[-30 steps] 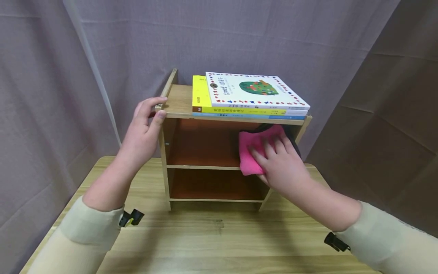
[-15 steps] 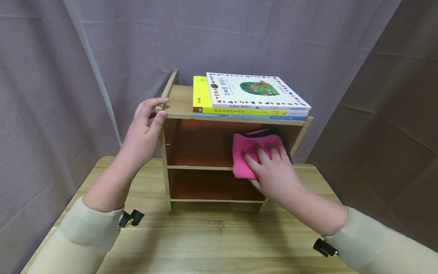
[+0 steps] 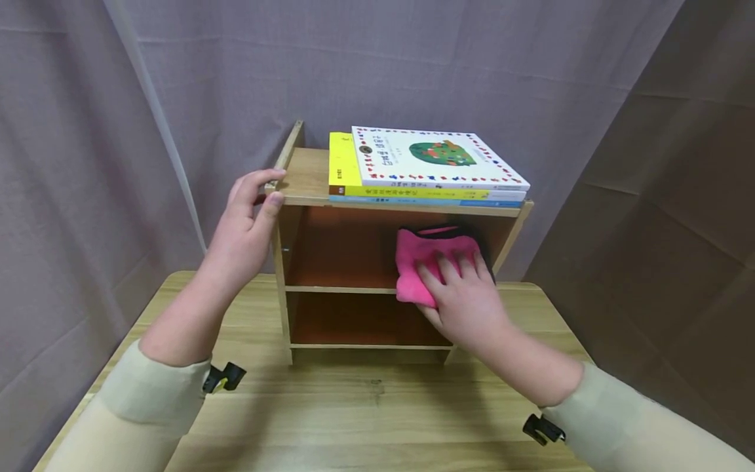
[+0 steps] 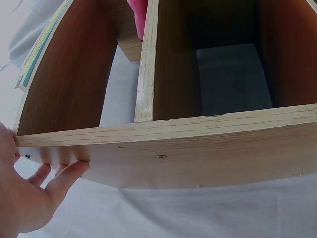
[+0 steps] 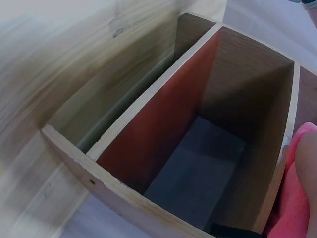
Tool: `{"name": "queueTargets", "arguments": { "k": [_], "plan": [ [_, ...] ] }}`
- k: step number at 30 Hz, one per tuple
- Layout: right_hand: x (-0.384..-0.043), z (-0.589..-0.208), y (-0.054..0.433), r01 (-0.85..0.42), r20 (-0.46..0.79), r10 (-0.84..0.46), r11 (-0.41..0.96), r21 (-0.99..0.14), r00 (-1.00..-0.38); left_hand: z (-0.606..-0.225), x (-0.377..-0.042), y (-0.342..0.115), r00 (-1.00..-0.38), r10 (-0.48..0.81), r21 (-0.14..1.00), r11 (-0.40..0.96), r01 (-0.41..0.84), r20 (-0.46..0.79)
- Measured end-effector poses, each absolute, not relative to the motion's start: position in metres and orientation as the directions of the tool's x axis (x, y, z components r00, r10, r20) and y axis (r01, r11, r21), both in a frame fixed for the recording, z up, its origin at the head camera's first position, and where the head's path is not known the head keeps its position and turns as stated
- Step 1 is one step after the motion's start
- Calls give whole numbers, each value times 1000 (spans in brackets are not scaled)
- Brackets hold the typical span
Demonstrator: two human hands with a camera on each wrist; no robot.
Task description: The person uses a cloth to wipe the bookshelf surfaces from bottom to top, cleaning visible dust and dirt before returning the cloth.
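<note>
A small wooden bookshelf [image 3: 342, 290] stands upright on the table. My left hand [image 3: 240, 226] grips its upper left corner, thumb at the front edge; in the left wrist view, fingertips touch the outer side panel [image 4: 163, 163]. At the upper compartment's right side, my right hand [image 3: 466, 305] holds a folded pink cloth [image 3: 413, 255] with a dark edging. Its fingers lie spread over the cloth, and the thumb sits lower, by the shelf board's front edge. Part of the right hand and the cloth [image 5: 292, 213] show at the right wrist view's edge.
Several stacked books [image 3: 436, 157] lie on the bookshelf's top, a white one uppermost over yellow and blue ones. The lower compartment [image 3: 360, 321] lies beneath the shelf board. Wooden tabletop [image 3: 330, 419] extends in front, and grey curtains [image 3: 413, 59] hang behind.
My right hand has moved left with the pink cloth, from the compartment's right side wall farther inward and slightly down. The left hand keeps its hold on the corner.
</note>
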State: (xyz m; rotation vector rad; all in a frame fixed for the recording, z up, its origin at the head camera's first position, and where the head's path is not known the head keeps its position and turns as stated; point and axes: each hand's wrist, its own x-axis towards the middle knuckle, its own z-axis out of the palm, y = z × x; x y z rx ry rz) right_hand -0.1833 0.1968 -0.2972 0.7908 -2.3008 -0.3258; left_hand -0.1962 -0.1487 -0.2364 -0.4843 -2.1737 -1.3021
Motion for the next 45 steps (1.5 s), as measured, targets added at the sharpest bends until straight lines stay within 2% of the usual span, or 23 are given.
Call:
{"name": "queueTargets", "arguments": {
  "k": [14,24,45],
  "plan": [
    [-186,-309,190,-453,587,-560,826,337,-584,-237,-198,-147,-783,24,689,460,560,621],
    [-188,-317,185,-451,674,-517,843,294,-527,-238,-198,-147,-782,19,688,463,560,623],
    [-187,-326,164,-440,719,-501,848,297,-481,-237,-197,-147,-794,19,698,464,545,608]
  ]
}}
